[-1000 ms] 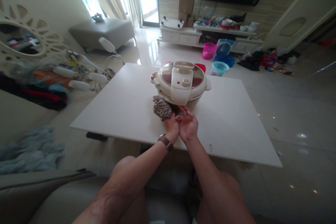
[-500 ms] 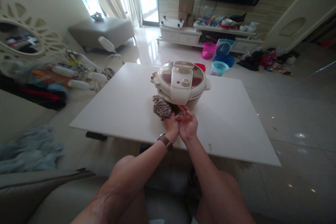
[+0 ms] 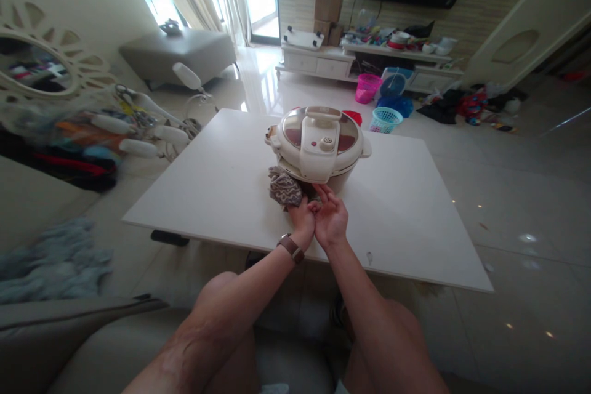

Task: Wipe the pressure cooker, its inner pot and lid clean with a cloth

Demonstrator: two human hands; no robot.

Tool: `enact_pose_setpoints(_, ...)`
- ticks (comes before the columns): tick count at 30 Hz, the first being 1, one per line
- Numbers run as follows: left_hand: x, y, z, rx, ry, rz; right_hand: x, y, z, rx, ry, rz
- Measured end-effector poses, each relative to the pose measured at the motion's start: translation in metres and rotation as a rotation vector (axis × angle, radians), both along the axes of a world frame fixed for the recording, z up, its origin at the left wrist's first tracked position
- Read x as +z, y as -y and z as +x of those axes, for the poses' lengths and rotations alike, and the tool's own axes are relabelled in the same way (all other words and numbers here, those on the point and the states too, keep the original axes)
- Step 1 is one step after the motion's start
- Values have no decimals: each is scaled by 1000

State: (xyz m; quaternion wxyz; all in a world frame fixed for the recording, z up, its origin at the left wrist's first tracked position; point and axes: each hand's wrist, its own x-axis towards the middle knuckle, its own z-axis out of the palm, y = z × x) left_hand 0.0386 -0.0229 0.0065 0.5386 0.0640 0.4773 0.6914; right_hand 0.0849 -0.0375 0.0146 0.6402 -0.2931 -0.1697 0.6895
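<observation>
A cream pressure cooker (image 3: 318, 144) with its lid on stands in the middle of the white table (image 3: 221, 184). A grey patterned cloth (image 3: 285, 189) lies bunched against its front left. My left hand (image 3: 302, 218), a brown watch on the wrist, is closed on that cloth's near end. My right hand (image 3: 331, 218) rests beside it, palm turned in and fingers loosely stretched toward the cooker's base, touching the left hand's fingers. What lies between the two hands is hidden.
My knees show below the table's near edge. A mirror and cluttered items (image 3: 92, 129) lie on the floor at left, a blue rug (image 3: 50, 261) nearer. Pink (image 3: 367, 87) and teal (image 3: 385, 120) baskets stand beyond the table, before a low TV cabinet (image 3: 318, 61).
Hands, cloth and cooker keep their places. Only the view has drifted slightly.
</observation>
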Motion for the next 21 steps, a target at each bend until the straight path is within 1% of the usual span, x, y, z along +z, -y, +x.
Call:
enact_pose_setpoints(11,-8,0,0,-15,2,18,4,1,0,-1,-15,-17)
enact_pose_setpoints(21,-5,-2,0,-3,-9,-36,4,1,-1,1,-7,-20)
